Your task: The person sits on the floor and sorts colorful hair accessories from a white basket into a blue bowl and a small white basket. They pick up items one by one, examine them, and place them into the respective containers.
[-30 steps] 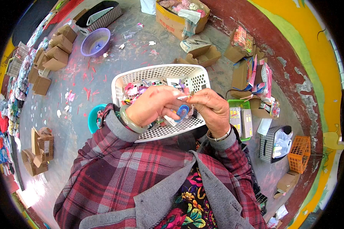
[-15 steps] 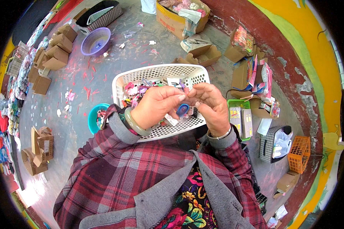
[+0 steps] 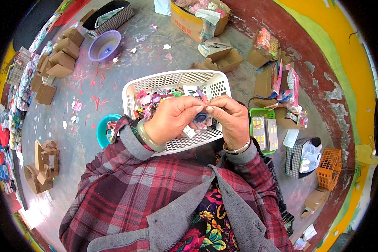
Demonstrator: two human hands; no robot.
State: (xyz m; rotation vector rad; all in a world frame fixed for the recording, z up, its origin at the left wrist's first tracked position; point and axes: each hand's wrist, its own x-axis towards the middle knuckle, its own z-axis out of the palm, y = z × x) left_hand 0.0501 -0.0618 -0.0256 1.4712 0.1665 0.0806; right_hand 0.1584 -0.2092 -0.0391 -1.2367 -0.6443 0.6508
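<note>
My left hand (image 3: pixel 176 117) and my right hand (image 3: pixel 230 119) meet above a white perforated basket (image 3: pixel 134 86). Thumb and forefinger are pinched together on each side, almost touching at the tips. What they grip is too small to make out; it may be clear and thin. Just below the fingertips shows a blue oval piece (image 3: pixel 200 119), and I cannot tell whether it hangs from my fingers or lies in the basket. Small colourful pieces fill the basket, among them a pink one (image 3: pixel 144 99) and a white card (image 3: pixel 190 89). My fingers hide part of the contents.
A teal bowl (image 3: pixel 103 132) of small pieces stands left of the basket. To the right is a green tray (image 3: pixel 274 145) with grey packs. Beyond are a purple basin (image 3: pixel 105 46), cardboard boxes (image 3: pixel 63 63) and an orange crate (image 3: pixel 328 168). Scraps litter the grey floor.
My right hand's fingers, spread and raised before, have closed into a pinch beside my left fingertips. My left hand has barely moved. The blue oval piece looks darker and more covered.
</note>
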